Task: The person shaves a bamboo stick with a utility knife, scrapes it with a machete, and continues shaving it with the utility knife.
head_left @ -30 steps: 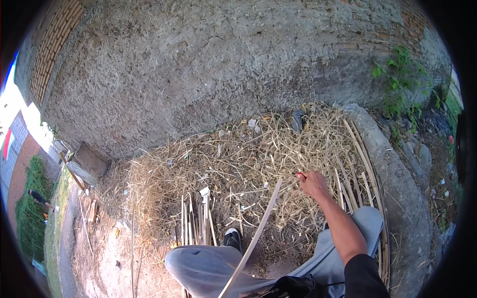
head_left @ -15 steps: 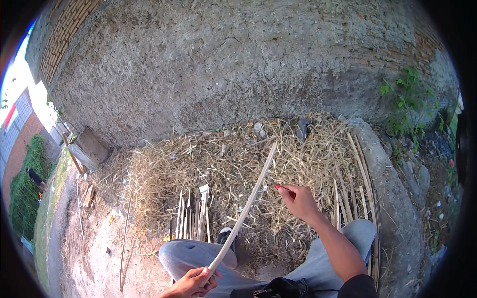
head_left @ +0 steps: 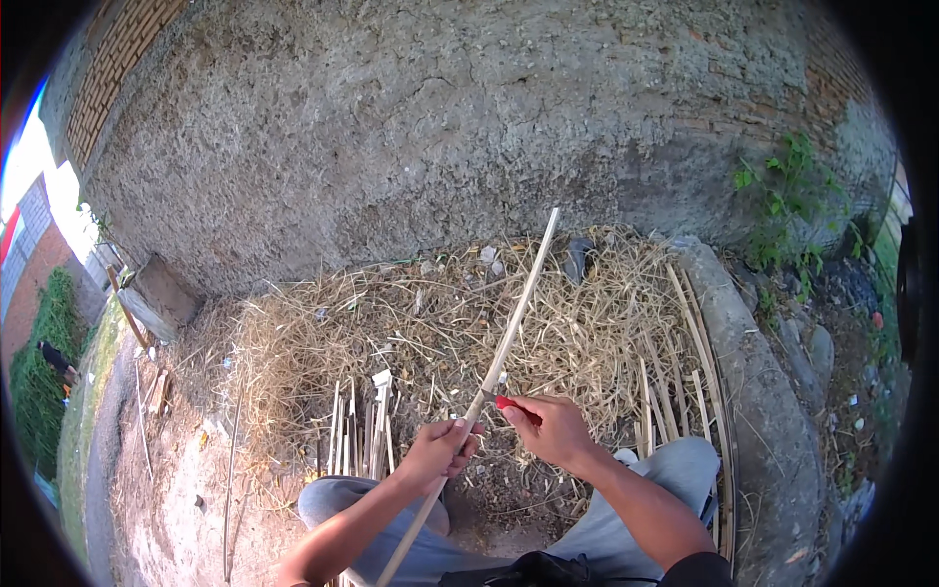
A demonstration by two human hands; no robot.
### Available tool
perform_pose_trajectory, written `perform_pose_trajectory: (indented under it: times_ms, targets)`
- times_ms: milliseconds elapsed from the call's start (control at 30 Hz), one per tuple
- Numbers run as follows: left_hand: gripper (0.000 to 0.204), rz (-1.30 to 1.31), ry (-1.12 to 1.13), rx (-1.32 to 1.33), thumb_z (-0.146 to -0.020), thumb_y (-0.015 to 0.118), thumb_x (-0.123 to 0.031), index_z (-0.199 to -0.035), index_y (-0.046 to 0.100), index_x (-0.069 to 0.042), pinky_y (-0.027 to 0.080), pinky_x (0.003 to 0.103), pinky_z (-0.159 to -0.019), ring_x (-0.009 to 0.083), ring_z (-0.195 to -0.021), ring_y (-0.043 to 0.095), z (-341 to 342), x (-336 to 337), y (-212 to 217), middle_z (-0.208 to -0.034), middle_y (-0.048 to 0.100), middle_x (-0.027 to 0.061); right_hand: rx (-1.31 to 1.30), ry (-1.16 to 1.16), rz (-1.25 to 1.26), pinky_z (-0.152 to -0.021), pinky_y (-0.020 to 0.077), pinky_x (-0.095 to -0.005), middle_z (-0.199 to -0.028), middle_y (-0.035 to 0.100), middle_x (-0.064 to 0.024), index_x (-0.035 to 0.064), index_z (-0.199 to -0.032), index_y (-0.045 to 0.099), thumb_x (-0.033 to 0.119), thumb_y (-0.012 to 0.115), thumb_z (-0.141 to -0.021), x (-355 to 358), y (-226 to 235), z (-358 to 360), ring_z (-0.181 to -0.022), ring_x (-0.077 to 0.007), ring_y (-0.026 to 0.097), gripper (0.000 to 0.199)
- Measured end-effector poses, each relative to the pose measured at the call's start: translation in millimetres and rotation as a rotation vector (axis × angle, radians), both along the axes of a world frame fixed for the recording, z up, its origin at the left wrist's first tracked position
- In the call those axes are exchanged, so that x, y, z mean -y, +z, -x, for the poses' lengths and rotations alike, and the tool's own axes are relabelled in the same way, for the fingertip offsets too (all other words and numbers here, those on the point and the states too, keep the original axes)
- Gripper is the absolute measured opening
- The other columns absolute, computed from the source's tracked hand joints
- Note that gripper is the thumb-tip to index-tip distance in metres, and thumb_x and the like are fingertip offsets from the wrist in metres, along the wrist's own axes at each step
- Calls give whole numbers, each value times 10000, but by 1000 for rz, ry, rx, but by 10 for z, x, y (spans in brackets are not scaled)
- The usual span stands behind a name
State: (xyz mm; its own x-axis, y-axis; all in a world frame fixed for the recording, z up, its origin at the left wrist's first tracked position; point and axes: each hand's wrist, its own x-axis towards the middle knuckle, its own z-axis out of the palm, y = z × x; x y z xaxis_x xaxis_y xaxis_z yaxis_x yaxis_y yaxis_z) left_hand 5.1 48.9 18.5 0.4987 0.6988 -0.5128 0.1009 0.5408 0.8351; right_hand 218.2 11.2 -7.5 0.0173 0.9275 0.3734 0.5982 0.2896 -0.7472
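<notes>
A long, pale strip (head_left: 525,293) of what looks like split bamboo or wood slants up across the middle, its lower end running down over my lap. My left hand (head_left: 438,456) is closed round it below its midpoint. Pinched in my right hand (head_left: 554,430) is a small knife (head_left: 505,401) with a red handle. Its short blade meets the strip's right side just above my left fingers. My right fingers cover most of the handle.
Loose shavings (head_left: 411,328) litter the ground ahead, up to a rough wall (head_left: 421,137). Bundled strips (head_left: 367,430) lie beside my left knee, more strips (head_left: 675,396) by my right. A concrete kerb (head_left: 738,342) runs along the right. Another person (head_left: 57,362) shows at far left.
My left hand has moved up and rightward, and the strip now reaches higher. My right hand has come down and left, bringing the knife against the strip.
</notes>
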Motion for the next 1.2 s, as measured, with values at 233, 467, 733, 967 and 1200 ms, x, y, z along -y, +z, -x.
perform_pose_trajectory:
  times_ms: [233,467,733,967,1200]
  targets:
    - [328,-143,2,-33,-1055,340,-278,-1054,548,-24,288,196,-425,34,-491,319,7,146,-140,-661,405,-41,168,-63,-84,-527,499,-382,-688,640,-75,90,-1031,702,392,589,-911,-48,-169,16,-568,-265,624,343]
    - [337,-387,17,-170,-1048,365,-272,-931,547,-14,358,242,-469,56,-526,408,100,299,-260,-631,459,-16,311,-75,-224,-411,488,-358,-674,641,-45,100,-1000,707,380,617,-891,3,-95,143,-483,-235,610,314]
    - [331,-607,-62,-285,-1049,359,-264,-923,528,-9,356,232,-457,54,-492,413,246,433,-158,-603,454,-13,332,-116,-316,-359,447,-308,-657,636,-34,83,-993,706,358,630,-887,-13,-74,193,-427,-182,574,304]
    - [316,-778,-24,-420,-1036,377,-235,-904,535,6,396,273,-492,82,-518,455,299,600,-66,-598,501,23,296,-83,-249,-390,452,-333,-651,637,-33,103,-963,715,374,635,-880,-32,-42,275,-465,-205,593,294]
    - [260,-817,-1,-588,-1006,424,-185,-913,565,12,457,373,-517,258,-534,621,309,745,22,-597,583,131,260,-79,-185,-417,464,-353,-666,646,-45,92,-950,721,374,656,-865,-68,-54,277,-507,-230,613,301]
